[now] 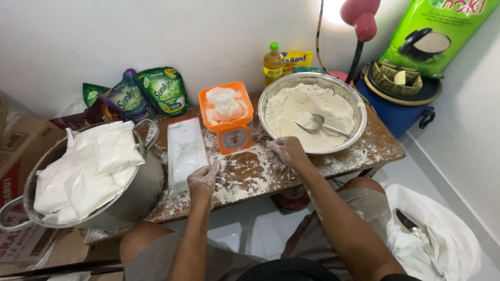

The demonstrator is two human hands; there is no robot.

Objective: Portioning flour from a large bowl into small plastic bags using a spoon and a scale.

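Standing next to this flour-bagging setup and it looks maybe halfway through, going by the piles. The big pot (136, 193) on the left is already heaped with filled white bags (86, 171), so plenty's done. But the steel bowl (311, 112) at the back right holds lots of loose flour with a spoon (319, 125) lying in it, so there's more to go. One lumpy bag (225, 104) sits on the orange scale (228, 125) in the middle of the bench (359, 151).

Left hand (204, 179), dusted white, rests fingers-down on the near end of a flat stack of empty plastic bags (185, 151), gripping nothing that I can see. Right hand (286, 151) lies loosely open on the floury bench just in front of the bowl, empty.
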